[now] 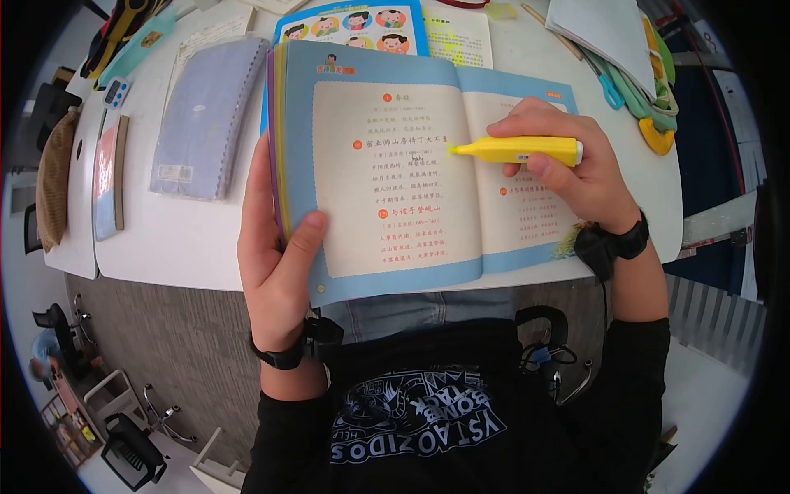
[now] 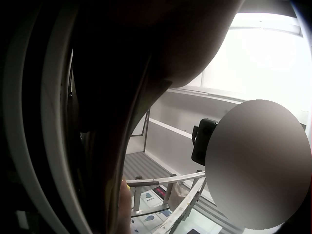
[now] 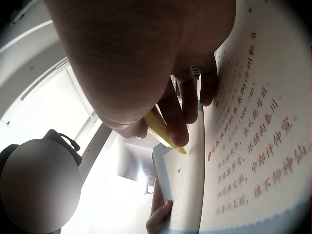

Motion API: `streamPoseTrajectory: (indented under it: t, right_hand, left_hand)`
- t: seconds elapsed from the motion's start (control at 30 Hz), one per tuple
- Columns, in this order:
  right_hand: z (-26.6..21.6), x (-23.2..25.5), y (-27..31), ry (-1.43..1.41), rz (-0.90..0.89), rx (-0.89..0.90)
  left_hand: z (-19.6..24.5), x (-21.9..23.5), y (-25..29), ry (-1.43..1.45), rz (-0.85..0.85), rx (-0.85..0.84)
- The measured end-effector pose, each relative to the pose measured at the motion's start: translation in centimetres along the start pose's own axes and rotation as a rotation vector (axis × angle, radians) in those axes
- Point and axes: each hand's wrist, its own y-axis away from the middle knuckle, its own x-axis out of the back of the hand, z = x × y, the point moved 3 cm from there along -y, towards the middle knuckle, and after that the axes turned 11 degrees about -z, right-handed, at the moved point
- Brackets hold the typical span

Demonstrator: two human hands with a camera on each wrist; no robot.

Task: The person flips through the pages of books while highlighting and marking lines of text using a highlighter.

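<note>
An open poem book (image 1: pixel 354 107) with blue page borders is held up over the white table. My left hand (image 1: pixel 276 267) grips its left edge, the thumb lying on the left page and the fingers behind. My right hand (image 1: pixel 588 156) pinches an uncapped yellow highlighter (image 1: pixel 522 150) over the right page. Its tip points left, at the end of a red-numbered heading near the gutter. In the right wrist view, the highlighter (image 3: pixel 160 129) shows between thumb and fingers, with the fingertips close to the page. The left wrist view is mostly dark and does not show the fingers' hold.
A pale blue spiral notebook (image 1: pixel 218 115), a small timer (image 1: pixel 116 92) and a thin book (image 1: pixel 109 181) lie at the left. Behind the open book is a blue picture book (image 1: pixel 411 25). Papers (image 1: pixel 605 37) and blue-handled scissors (image 1: pixel 611 90) lie at the right.
</note>
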Motion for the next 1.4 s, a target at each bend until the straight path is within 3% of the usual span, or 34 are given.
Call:
streamPoseTrajectory:
  t: [1.4]
  right_hand:
    - [0.15, 0.32, 0.27, 0.001, -0.010, 0.011]
  left_hand:
    - [-0.06, -0.05, 0.11, -0.006, 0.020, 0.002]
